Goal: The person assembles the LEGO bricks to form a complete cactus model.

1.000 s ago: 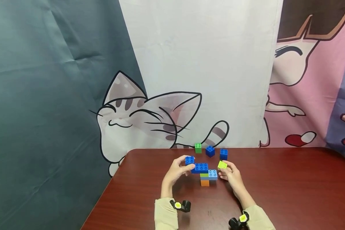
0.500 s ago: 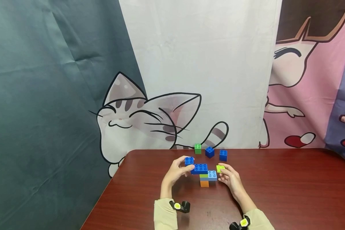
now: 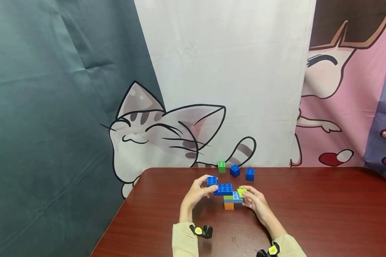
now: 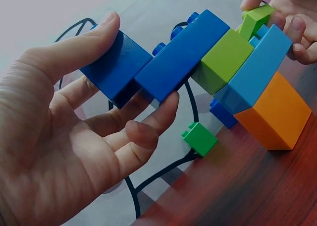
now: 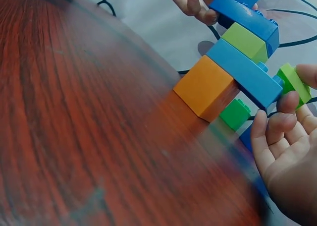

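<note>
A stack of toy building bricks stands on the table: an orange brick (image 5: 204, 88) at the bottom, a light blue brick (image 5: 242, 71) on it, then a lime green brick (image 4: 224, 57), a long blue brick (image 4: 184, 55) and a small blue brick (image 4: 118, 70) stepping out to the left. My left hand (image 3: 194, 195) grips the small blue brick, thumb on one side and fingers behind and under the blue pair. Between thumb and fingers my right hand (image 3: 258, 204) pinches a second lime brick (image 5: 293, 85), right at the studs of the light blue brick's right end.
Behind the stack, near the table's (image 3: 325, 207) far edge, lie a loose green brick (image 3: 221, 167) and two blue bricks, one in the middle (image 3: 234, 171) and one to the right (image 3: 250, 174). A cartoon-printed curtain (image 3: 244, 71) hangs beyond that edge.
My right hand has brought the lime brick left and nearer to me, from beside the stack to over the light blue brick. The left hand keeps its hold in place.
</note>
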Demonstrator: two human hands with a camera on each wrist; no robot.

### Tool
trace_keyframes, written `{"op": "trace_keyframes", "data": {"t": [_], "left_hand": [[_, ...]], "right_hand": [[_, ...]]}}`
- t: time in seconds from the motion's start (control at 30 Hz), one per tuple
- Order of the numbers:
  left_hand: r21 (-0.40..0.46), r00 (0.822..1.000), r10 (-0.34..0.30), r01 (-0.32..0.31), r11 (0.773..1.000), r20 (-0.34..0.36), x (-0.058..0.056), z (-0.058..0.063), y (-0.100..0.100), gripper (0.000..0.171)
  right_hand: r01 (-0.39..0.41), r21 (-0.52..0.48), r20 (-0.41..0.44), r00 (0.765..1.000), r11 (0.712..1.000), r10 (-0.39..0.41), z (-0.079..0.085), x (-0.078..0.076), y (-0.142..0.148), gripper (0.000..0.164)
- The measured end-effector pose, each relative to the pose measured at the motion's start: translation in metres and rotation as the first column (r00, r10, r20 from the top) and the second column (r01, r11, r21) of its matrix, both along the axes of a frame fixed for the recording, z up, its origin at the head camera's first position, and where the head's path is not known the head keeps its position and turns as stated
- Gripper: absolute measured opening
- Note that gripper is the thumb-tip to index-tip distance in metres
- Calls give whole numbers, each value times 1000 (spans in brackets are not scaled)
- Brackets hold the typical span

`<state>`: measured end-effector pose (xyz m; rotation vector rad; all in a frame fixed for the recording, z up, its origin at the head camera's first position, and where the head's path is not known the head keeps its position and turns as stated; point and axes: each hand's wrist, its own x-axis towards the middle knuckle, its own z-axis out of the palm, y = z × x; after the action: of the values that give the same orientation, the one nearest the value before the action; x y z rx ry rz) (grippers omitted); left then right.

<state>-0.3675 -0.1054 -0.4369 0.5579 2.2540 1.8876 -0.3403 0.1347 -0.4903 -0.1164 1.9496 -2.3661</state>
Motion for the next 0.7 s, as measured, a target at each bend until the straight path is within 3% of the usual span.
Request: {"op": "trace_keyframes", "data": {"t": [0.17,0.4,0.7], "left_hand": [[-5,1000,-3,3,1000,1,0,0,0,35],[-4,1000,-6,6,1000,11,-1,-3,0,34],[3,1000,-10,10,1000,-2,0,-1,0,33]], "right_hand": [[43,35,-10,999,998,-42,-2,0,-3,32],[26,-21,22,999,999,-26,-3,3,-7,21],[95,45,64,993,994,-98,-5,-2,-9,21]]}}
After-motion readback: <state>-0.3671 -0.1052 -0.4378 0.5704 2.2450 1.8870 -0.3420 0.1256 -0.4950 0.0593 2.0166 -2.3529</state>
